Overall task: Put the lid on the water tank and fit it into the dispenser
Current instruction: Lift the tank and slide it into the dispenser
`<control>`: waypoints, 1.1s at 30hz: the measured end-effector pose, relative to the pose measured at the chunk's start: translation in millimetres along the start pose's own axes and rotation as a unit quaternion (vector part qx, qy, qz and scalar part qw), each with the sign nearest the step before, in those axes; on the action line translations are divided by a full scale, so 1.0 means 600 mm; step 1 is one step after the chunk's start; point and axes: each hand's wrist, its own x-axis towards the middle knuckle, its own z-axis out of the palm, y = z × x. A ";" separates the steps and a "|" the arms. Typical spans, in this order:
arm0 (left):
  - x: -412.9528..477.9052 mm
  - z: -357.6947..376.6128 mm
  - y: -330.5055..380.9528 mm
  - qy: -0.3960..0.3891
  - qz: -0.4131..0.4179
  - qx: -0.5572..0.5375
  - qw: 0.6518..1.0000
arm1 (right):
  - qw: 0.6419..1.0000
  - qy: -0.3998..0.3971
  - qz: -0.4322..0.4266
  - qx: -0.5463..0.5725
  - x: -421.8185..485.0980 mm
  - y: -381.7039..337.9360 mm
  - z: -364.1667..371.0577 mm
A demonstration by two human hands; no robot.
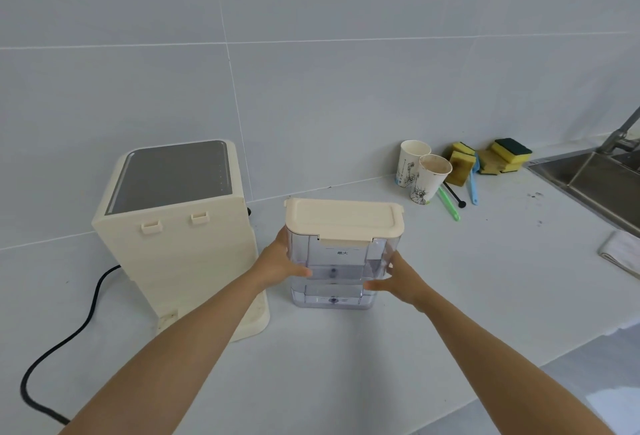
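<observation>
The water tank [341,268] is a boxy, upright container of clear smooth plastic, capped by a cream lid [343,218] with rounded corners and a raised flat panel; the lid sits on the tank's rim and a cream tab hangs over the front centre. The tank stands on the pale countertop [433,296], its base apparently on the surface. The left hand [282,263] presses flat against the tank's left wall, thumb lying across the front face and the other fingers hidden behind the wall. The right hand [398,280] cups the tank's right wall lower down, thumb stretched across the front and fingers close together against the side. Just left of the tank, with a narrow gap between them, stands the dispenser [180,237], a matte cream box with a glossy grey top, two small clips on its near face and a low base plate reaching toward the tank. A black cable [65,337] trails from the dispenser's left side. Behind and right of the tank stand two paper cups [424,171], yellow-green sponges [491,159] and thin brushes [450,206]; farther right, a steel sink [595,178] and a folded white cloth [621,253]. In front of the tank the counter lies bare up to its near edge.
</observation>
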 end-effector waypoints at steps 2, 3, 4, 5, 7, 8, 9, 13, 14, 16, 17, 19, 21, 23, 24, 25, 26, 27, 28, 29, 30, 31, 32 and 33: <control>-0.001 0.003 -0.003 -0.002 -0.009 0.002 1.000 | 1.000 -0.010 0.018 -0.011 0.007 0.003 0.002; -0.002 0.002 -0.004 -0.002 -0.009 0.003 1.000 | 0.999 -0.011 0.022 -0.021 0.012 0.005 0.003; 0.000 -0.002 -0.005 0.001 -0.013 0.004 1.000 | 0.999 -0.007 0.025 -0.031 0.018 0.004 0.005; 0.002 -0.006 -0.005 0.003 -0.015 0.008 1.000 | 0.999 -0.002 0.023 -0.031 0.038 0.016 0.003; -0.010 -0.019 -0.011 0.022 -0.020 0.005 1.000 | 0.999 -0.002 0.022 -0.037 0.040 -0.009 0.015; -0.024 -0.029 -0.016 0.039 -0.017 -0.003 0.999 | 0.999 -0.003 0.012 -0.048 0.031 -0.032 0.025; -0.022 -0.029 -0.018 0.041 -0.012 -0.002 0.999 | 0.998 0.008 0.015 -0.056 0.025 -0.043 0.026; -0.028 -0.028 -0.023 0.045 -0.016 0.018 0.999 | 0.997 0.026 0.016 -0.074 0.012 -0.050 0.030; -0.030 -0.028 -0.023 0.043 -0.018 0.025 0.999 | 0.997 0.028 0.014 -0.073 0.011 -0.048 0.031; -0.033 -0.029 -0.022 0.036 -0.017 0.040 0.998 | 0.997 0.031 0.010 -0.074 0.007 -0.045 0.032; -0.035 -0.029 -0.020 0.032 -0.014 0.047 0.998 | 0.997 0.030 0.011 -0.075 0.005 -0.045 0.031; -0.041 -0.029 -0.018 0.027 -0.013 0.058 0.998 | 0.997 0.022 0.008 -0.077 -0.001 -0.048 0.026; -0.049 -0.031 -0.013 0.021 -0.007 0.057 0.998 | 0.997 0.008 0.002 -0.083 -0.007 -0.055 0.021; -0.057 -0.033 -0.007 0.017 0.000 0.044 0.999 | 0.996 0.001 0.001 -0.092 -0.018 -0.068 0.013; -0.062 -0.035 -0.001 0.015 0.003 0.033 0.999 | 0.995 0.002 0.002 -0.095 -0.023 -0.074 0.010; -0.067 -0.037 0.005 0.016 0.009 0.023 1.000 | 0.995 0.004 0.001 -0.096 -0.028 -0.080 0.006; -0.074 -0.040 0.014 0.018 0.013 0.017 1.000 | 0.996 0.005 -0.001 -0.094 -0.033 -0.087 0.003; -0.080 -0.045 0.020 0.025 0.014 0.012 1.000 | 0.996 0.004 -0.005 -0.092 -0.039 -0.098 0.001; -0.088 -0.054 0.022 0.037 0.013 0.009 0.999 | 0.996 0.000 -0.013 -0.090 -0.045 -0.112 0.003; -0.098 -0.066 0.021 0.052 0.011 0.006 0.999 | 0.996 -0.006 -0.021 -0.090 -0.051 -0.128 0.009; -0.109 -0.077 0.020 0.066 0.008 0.004 0.998 | 0.995 -0.012 -0.029 -0.091 -0.059 -0.144 0.015; -0.119 -0.089 0.017 0.082 0.005 0.001 0.997 | 0.995 -0.016 -0.037 -0.094 -0.066 -0.162 0.022; -0.129 -0.100 0.014 0.095 0.002 -0.004 0.995 | 0.994 -0.023 -0.046 -0.098 -0.073 -0.179 0.029; -0.140 -0.110 0.012 0.107 0.001 -0.008 0.994 | 0.993 -0.031 -0.055 -0.103 -0.079 -0.195 0.035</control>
